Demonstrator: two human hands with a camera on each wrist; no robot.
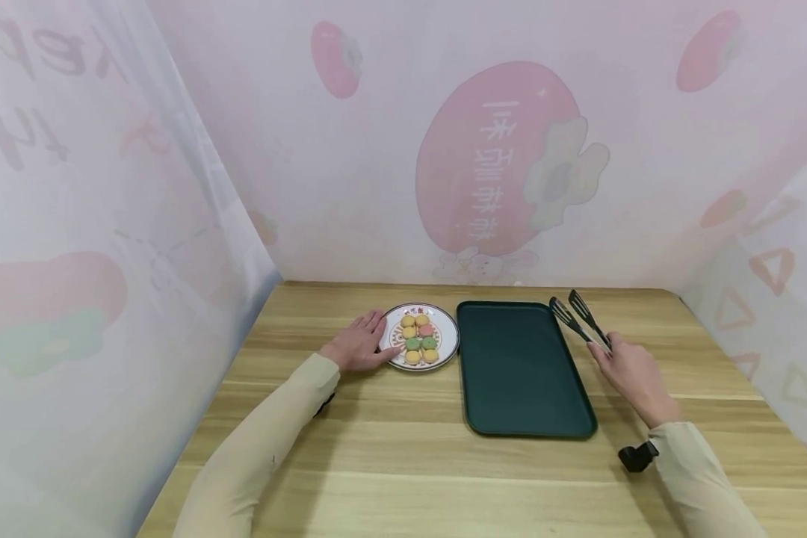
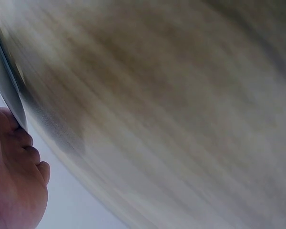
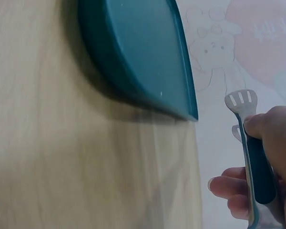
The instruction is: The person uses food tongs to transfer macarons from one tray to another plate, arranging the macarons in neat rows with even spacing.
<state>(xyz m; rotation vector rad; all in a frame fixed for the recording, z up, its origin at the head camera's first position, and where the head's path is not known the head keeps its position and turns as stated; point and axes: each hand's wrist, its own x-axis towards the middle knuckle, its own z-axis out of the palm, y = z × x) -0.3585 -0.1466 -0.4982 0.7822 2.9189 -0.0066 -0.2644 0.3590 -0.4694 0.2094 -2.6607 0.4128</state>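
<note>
My left hand (image 1: 358, 344) rests at the left side of a white round plate (image 1: 447, 329), fingers spread along its rim and thumb reaching over the near-left edge. In the left wrist view, fingers (image 2: 26, 152) show close against the rim. Several small round cookies (image 1: 425, 329) in yellow, pink and green sit in two columns on the plate. My right hand (image 1: 635, 377) grips dark serving tongs (image 1: 581, 317) with slotted heads, thumb on one arm and fingers on the other. The heads stand apart with nothing between them, near the far right corner of a dark green tray (image 1: 524, 373).
The rectangular tray lies just right of the plate on a wooden table (image 1: 390, 471). Printed pink-and-white curtains (image 1: 376, 187) hang behind the table and on both sides. A black wrist camera (image 1: 637, 456) sits at the right cuff.
</note>
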